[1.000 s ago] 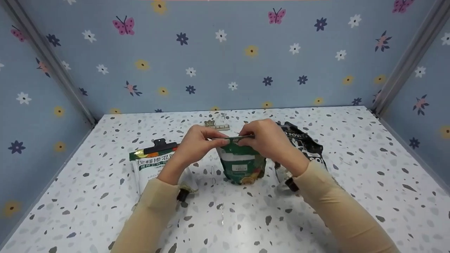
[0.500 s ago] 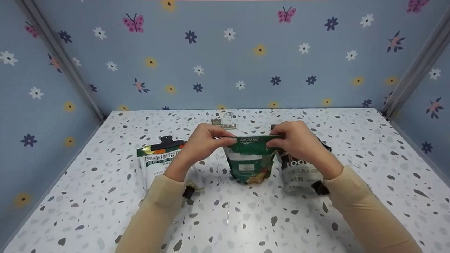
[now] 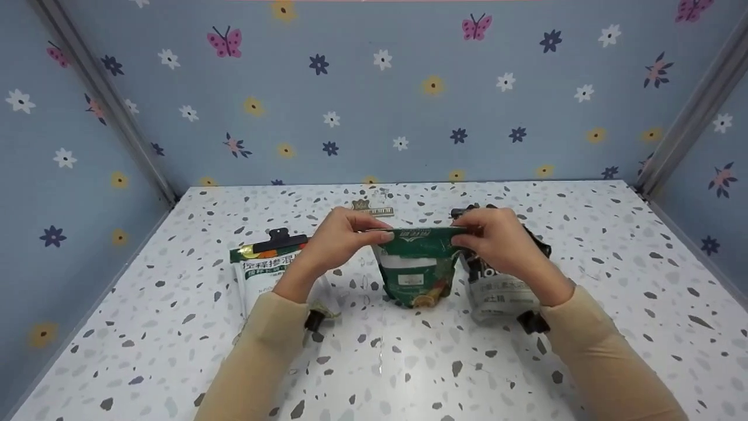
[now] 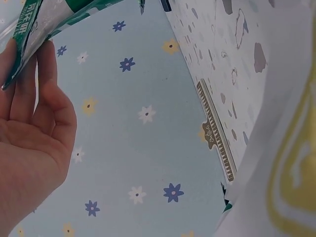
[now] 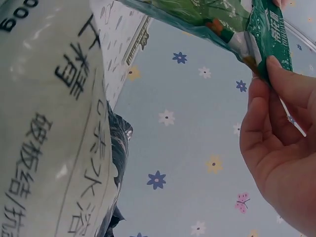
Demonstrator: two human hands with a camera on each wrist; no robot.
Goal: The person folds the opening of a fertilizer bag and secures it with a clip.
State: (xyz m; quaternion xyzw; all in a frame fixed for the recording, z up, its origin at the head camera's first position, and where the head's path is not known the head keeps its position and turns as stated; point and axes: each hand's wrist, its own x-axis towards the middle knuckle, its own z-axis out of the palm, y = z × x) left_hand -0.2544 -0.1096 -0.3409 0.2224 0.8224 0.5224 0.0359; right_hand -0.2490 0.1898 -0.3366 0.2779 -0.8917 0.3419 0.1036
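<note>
A green pouch [image 3: 412,266] with an orange picture near its base stands upright at mid-table in the head view. My left hand [image 3: 336,242] pinches its top edge near the left corner, thumb on the near side. At the opposite corner, my right hand [image 3: 497,240] holds the same edge between thumb and fingers. The stretch between them is flat and taut, showing pale lettering. Both wrist views also show the pouch's corners gripped, in the left wrist view as a shiny green pouch [image 4: 34,37] and in the right one as a green corner [image 5: 269,42].
To the left lies a white bag [image 3: 260,280] closed with a black bulldog clip [image 3: 279,240]. A black and grey bag [image 3: 497,298] sits on the right, partly behind my right hand. A ruler-like strip [image 3: 377,211] lies farther back, before the flowered wall [image 3: 385,99].
My right hand has slid right along the pouch's top edge to its corner, widening the gap between my hands. My left hand keeps its hold. The view has shifted slightly.
</note>
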